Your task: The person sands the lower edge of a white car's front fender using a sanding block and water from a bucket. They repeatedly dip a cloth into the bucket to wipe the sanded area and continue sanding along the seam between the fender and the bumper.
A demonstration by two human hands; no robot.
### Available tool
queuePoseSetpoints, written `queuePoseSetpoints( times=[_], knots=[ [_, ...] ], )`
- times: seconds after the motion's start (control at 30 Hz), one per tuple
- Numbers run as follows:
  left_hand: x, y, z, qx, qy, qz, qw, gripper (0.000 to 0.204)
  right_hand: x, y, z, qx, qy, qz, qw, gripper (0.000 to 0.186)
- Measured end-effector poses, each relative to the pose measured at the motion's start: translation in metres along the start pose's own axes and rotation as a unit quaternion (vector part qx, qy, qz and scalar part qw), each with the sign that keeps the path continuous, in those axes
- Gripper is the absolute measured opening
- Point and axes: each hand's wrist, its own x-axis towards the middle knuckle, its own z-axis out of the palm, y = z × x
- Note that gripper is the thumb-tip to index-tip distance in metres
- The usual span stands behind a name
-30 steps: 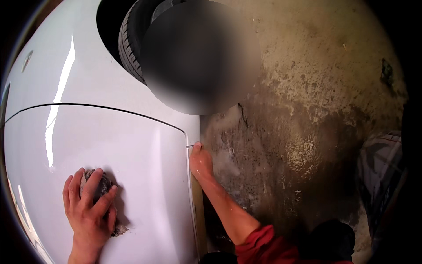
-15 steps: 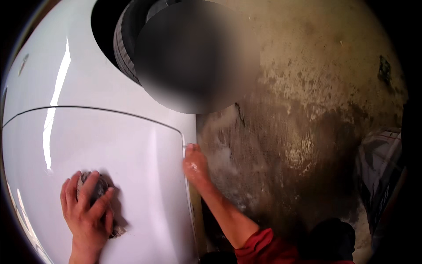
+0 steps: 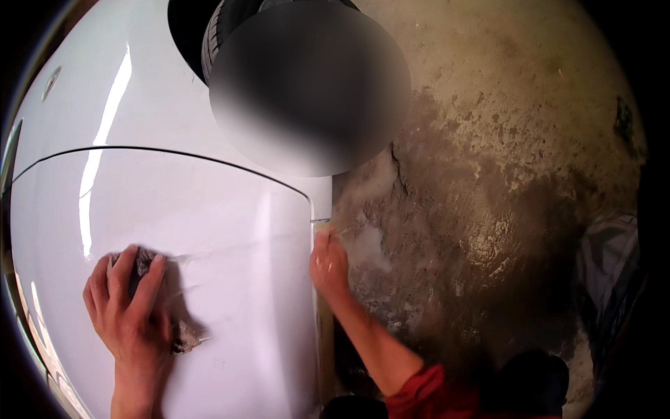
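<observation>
My left hand (image 3: 127, 307) presses a crumpled dark grey rag (image 3: 185, 338) against a glossy white car door (image 3: 230, 300). Its fingers curl over the bundle, and a ragged brownish end sticks out beside the wrist. Faint wet streaks run across the paint to the right of the rag. At the door's right edge, just below the corner of the curved panel gap, my right hand (image 3: 329, 264) is closed, its skin wet and shiny. Whatever its fingers hold, if anything, is hidden.
Ahead of the door are a white fender (image 3: 160, 112) and a black tyre (image 3: 211, 42), partly covered by a round blurred patch. To the right lies a wet, stained concrete floor (image 3: 481, 160). Greyish fabric (image 3: 606, 272) shows at the far right.
The car has shifted slightly right in view. My left hand has slid the rag forward and left over the door, with streaks now beside it. My right hand stays at the door edge.
</observation>
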Motion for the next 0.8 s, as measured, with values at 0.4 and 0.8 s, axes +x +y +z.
queuePoseSetpoints(
  times=[0.4, 0.8],
  knots=[
    [0.003, 0.002, 0.002, 0.004, -0.001, -0.006, 1.000, 0.034, 0.013, -0.004, -0.023, 0.044, -0.015, 0.077, 0.996, 0.080],
    [0.003, 0.007, -0.002, 0.008, -0.028, -0.012, 1.000, 0.036, -0.033, -0.058, -0.011, -0.103, 0.040, -0.125, 0.986, 0.059]
  ],
)
